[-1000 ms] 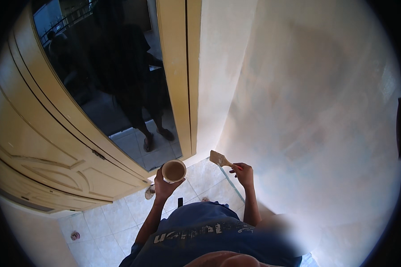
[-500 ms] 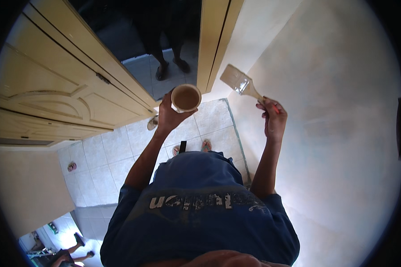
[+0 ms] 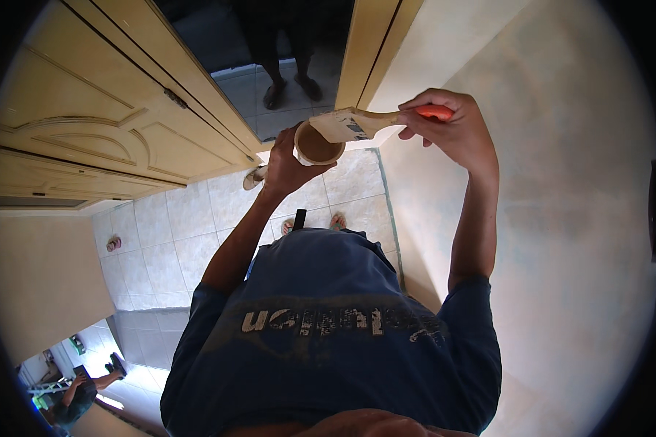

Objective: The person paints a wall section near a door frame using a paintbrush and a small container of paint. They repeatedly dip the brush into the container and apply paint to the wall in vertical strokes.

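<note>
My left hand [image 3: 288, 164] grips a small cup [image 3: 317, 144] holding brown liquid, raised in front of me. My right hand [image 3: 452, 127] holds a flat paintbrush [image 3: 357, 124] by its orange-tipped wooden handle. The brush's pale bristles lie across the cup's rim, pointing left. Both arms reach up from my dark blue shirt [image 3: 335, 320].
A pale plastered wall [image 3: 561, 218] fills the right side. A cream panelled door [image 3: 87, 131] stands open at the left beside a door frame [image 3: 372, 44]. Another person's legs in sandals [image 3: 288, 84] stand in the doorway. Pale tiles [image 3: 175, 240] cover the floor. A seated person [image 3: 80, 393] is at lower left.
My right hand has brought the brush leftward from beside the wall to the cup's rim. The view has tilted, so the cup and both hands sit lower and closer in the picture.
</note>
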Motion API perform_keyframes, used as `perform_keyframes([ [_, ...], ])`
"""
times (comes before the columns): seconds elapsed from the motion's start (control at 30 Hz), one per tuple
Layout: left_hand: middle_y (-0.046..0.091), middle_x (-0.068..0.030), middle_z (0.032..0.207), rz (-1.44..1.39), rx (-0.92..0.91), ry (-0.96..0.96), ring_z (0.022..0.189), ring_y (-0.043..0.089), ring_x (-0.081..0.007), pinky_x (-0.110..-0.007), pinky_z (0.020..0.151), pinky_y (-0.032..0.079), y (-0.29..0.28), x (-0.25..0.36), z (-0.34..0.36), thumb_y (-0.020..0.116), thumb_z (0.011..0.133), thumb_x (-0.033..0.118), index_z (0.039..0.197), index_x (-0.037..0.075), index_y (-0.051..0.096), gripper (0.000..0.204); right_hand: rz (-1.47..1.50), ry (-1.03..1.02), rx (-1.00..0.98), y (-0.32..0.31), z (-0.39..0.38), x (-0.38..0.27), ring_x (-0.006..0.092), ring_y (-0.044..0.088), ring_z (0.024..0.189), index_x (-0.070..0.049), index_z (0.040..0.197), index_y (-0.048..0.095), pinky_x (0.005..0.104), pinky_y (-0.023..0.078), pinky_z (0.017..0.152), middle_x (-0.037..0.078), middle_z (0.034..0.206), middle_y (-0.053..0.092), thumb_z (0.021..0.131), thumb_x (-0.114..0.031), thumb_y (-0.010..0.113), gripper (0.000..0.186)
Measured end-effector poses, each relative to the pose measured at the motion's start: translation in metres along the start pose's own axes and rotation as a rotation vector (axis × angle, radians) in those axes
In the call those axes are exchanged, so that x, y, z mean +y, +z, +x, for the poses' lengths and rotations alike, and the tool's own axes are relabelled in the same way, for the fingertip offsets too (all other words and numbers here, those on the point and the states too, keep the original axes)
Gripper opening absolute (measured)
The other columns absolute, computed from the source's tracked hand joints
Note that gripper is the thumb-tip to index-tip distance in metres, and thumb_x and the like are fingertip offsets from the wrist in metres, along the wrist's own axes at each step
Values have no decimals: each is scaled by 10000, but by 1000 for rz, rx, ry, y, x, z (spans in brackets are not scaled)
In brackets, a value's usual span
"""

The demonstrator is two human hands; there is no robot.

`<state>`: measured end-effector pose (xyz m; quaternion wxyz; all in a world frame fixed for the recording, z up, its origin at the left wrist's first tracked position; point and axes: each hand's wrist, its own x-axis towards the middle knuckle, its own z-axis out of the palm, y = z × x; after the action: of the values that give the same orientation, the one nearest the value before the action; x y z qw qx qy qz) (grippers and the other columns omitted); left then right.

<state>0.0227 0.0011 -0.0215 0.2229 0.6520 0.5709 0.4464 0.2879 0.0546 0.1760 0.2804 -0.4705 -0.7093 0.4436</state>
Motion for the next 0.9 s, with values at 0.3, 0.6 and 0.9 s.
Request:
perform_keyframes([
  [0.3,678,-140,1224,33,-11,130,1124,654,-326,-458,1035,479,-3,7,1,965,641,314,1301,40,584,810,-337,-1,-272,26,47,-24,148,755,742,-15,959,727,229,519,556,79,796,736,878,-130,786,152],
  [0.6,655,-144,1218,131,-11,191,1090,660,-317,-435,917,555,1,2,2,978,600,264,1278,57,594,806,-506,-196,-450,68,74,-18,205,689,663,1,902,733,314,535,615,136,760,706,802,-137,801,184],
  [0.9,698,-134,1158,187,-6,218,1106,666,-343,-503,1086,454,-2,-5,1,963,626,339,1299,54,587,822,-536,-265,-467,81,78,-12,251,685,682,5,889,730,342,538,667,161,760,700,780,-140,809,198],
])
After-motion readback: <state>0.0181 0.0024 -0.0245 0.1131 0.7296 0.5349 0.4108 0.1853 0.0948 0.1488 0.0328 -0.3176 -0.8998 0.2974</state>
